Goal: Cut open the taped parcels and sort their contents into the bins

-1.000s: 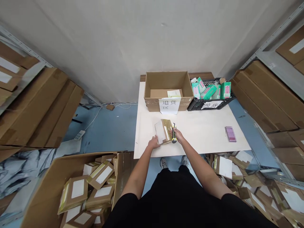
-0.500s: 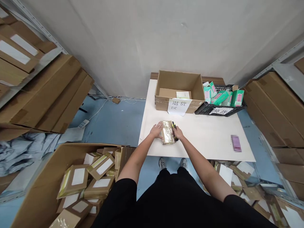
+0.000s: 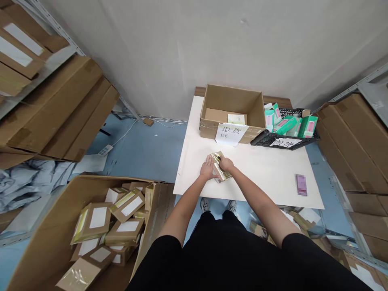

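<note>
A small cardboard parcel (image 3: pixel 223 174) wrapped in shiny clear tape lies at an angle near the front of the white table (image 3: pixel 260 173). On its left side rests my left hand (image 3: pixel 207 168), fingers stretched out flat and thumb spread along the lower edge. My right hand (image 3: pixel 226 163) is closed over the parcel's upper right part, gripping a utility knife (image 3: pixel 219 159). Only a dark bit of the knife shows; its blade is hidden.
Behind the parcel stand an open carton (image 3: pixel 232 132) with a paper sign and a black crate (image 3: pixel 263 139) of green-and-pink boxes. A purple blurred item (image 3: pixel 301 185) lies at the right. A big carton (image 3: pixel 160 214) of parcels stands at the left, beside loaded shelves.
My right hand has brought the utility knife from beside the parcel onto its top. The parcel has turned at an angle, and my left hand has shifted farther over it.
</note>
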Motion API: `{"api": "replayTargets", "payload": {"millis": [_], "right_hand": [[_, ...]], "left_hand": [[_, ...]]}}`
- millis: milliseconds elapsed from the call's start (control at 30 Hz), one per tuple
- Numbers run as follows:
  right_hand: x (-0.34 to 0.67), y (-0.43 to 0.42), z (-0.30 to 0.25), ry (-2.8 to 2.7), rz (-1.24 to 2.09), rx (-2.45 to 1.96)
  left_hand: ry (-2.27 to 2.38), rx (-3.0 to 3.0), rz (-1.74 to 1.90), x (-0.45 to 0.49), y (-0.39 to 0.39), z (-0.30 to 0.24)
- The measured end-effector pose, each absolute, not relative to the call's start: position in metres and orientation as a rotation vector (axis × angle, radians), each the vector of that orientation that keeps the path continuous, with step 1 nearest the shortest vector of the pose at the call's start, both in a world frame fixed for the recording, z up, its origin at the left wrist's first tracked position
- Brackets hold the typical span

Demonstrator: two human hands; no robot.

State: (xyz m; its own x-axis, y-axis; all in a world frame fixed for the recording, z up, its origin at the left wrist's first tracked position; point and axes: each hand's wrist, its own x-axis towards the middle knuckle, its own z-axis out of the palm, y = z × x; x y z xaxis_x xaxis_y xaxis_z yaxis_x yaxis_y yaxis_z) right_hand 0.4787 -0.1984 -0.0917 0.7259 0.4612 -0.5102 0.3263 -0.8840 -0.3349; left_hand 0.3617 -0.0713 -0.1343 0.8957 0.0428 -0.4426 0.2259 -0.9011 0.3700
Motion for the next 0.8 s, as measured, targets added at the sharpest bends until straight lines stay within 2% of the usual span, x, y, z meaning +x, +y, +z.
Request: {"api": "replayTargets", "payload": {"millis": [233, 433, 500, 667, 800], "right_hand": [[0.461, -0.235, -0.092, -0.468, 1.114, -2.649], [0.438, -0.327, -0.092, -0.277, 1.349, -2.514], [0.438, -0.361, -0.09, -0.21, 1.261, -2.477], [0.446, -0.402, -0.097, 0.107, 0.661, -2.55], [0.474, -0.394, -0.109, 0.325, 0.558, -2.585]], "left_hand": [[0.206, 2.675, -0.615, 0.36, -0.07, -0.133], [0.21, 2.714, -0.596, 0.359, -0.081, -0.126], [0.222, 2.711, -0.576, 0.361, -0.098, -0.125], [0.386, 2.725, -0.479, 0.369, -0.179, -0.129], [0.526, 2.732, -0.486, 0.371, -0.248, -0.131]]}}
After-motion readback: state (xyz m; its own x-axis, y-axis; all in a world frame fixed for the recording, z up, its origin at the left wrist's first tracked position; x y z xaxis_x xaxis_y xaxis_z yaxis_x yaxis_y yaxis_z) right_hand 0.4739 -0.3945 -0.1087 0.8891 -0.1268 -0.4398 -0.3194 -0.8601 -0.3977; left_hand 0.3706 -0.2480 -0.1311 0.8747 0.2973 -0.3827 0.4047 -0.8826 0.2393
